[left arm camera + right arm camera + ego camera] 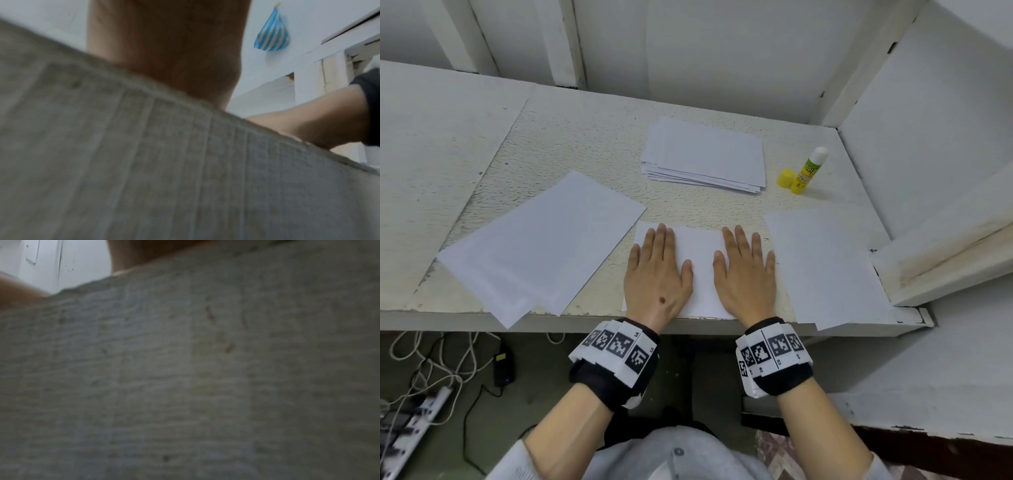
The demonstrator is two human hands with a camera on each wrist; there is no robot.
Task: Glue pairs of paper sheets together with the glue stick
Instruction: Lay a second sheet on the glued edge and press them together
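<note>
Both hands lie flat on the middle sheet (700,270) at the near edge of the table (585,144), which reads as pressing a glued pair together, though no glue line or second sheet edge can be made out under them. The left hand (658,274) covers the sheet's left half, fingers straight and close together, pointing to 12 o'clock; it holds nothing. The right hand (745,274) mirrors it on the right half, fingers straight and slightly spread, also holding nothing. Both wrists sit at the table's edge, and the wrist views show only blurred table surface.

The glue stick (810,170) stands uncapped at about 1 o'clock from the hands, well apart from them, with its yellow cap (786,178) just beside it. A stack (705,154) of loose sheets at 12 o'clock suggests plenty of pairs are left. The larger paper (541,246) at 9 o'clock and another paper (825,263) at 3 o'clock may be finished pairs or fresh sheets; I cannot tell which.
</note>
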